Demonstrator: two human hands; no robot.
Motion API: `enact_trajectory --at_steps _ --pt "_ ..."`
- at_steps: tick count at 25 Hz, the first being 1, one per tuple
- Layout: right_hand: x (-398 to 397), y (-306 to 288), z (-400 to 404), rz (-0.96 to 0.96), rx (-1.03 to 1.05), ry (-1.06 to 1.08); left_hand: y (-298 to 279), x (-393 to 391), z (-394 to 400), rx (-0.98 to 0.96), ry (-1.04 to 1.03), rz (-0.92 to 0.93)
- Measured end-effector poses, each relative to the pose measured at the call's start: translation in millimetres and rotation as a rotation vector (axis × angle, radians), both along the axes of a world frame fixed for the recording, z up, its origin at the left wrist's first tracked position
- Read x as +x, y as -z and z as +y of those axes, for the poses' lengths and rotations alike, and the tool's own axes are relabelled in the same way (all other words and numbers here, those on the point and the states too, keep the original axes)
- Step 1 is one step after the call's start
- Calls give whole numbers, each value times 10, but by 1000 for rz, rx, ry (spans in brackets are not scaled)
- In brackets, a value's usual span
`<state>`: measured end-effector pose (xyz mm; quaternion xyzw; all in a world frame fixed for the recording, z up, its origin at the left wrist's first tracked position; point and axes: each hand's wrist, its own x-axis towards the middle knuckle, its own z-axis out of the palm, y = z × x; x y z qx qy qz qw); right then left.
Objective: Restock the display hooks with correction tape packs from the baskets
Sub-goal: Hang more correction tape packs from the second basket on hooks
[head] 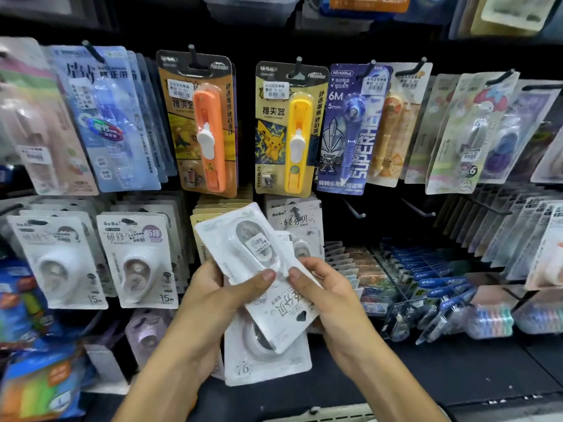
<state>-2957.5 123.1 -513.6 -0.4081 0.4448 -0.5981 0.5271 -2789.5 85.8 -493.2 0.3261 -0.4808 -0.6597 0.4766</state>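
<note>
I am holding a small stack of white correction tape packs (268,287) in both hands in front of the display. My left hand (213,296) is closed around the stack from underneath, thumb pressing across the face of the top pack; my right hand (329,287) is pinching the edge of that same pack between thumb and forefinger, thumb tips almost touching. I am judging this as fanning the packs apart so one can be lifted free for hanging. The top pack is tilting up and away from my grip, blister side facing me; the one beneath is lying turned around, its hang hole pointing down toward my wrists, so it is probably needing a flip before it goes on a peg. Just above and beyond my fingers a hook (295,213) is carrying matching white packs, which is likely where these are headed; farther to the right of my grip two bare hooks (353,210) are jutting out. Below my wrists the rim of a pale basket (332,414) is showing at the frame's bottom edge, kept close for the next handful, I suppose.
</note>
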Motion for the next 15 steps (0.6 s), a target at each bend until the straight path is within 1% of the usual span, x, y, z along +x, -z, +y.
enact_trajectory --at_steps 2,3,4,6,8,9,11,12,15 --pt "-63 24 68 34 0 -77 -5 26 -16 -11 -30 13" --pt "-91 32 99 31 -11 -69 -4 48 -27 -1 -24 27" --pt "-119 33 120 16 -22 -9 -5 65 -34 16 1 44" --pt "-224 50 130 4 -81 219 -14 80 -29 26 31 52" --pt "-342 14 125 1 -231 406 -29 83 -42 19 -46 48" --pt "-404 -13 126 -2 -309 439 -40 84 -53 26 -106 51" --pt "-533 -116 154 19 -404 401 -48 100 -81 28 -235 7" --pt "-597 -195 170 45 -415 336 -51 110 -89 -1 -291 -62" --pt "-722 -470 155 252 -422 102 -54 76 -48 -116 -342 -255"
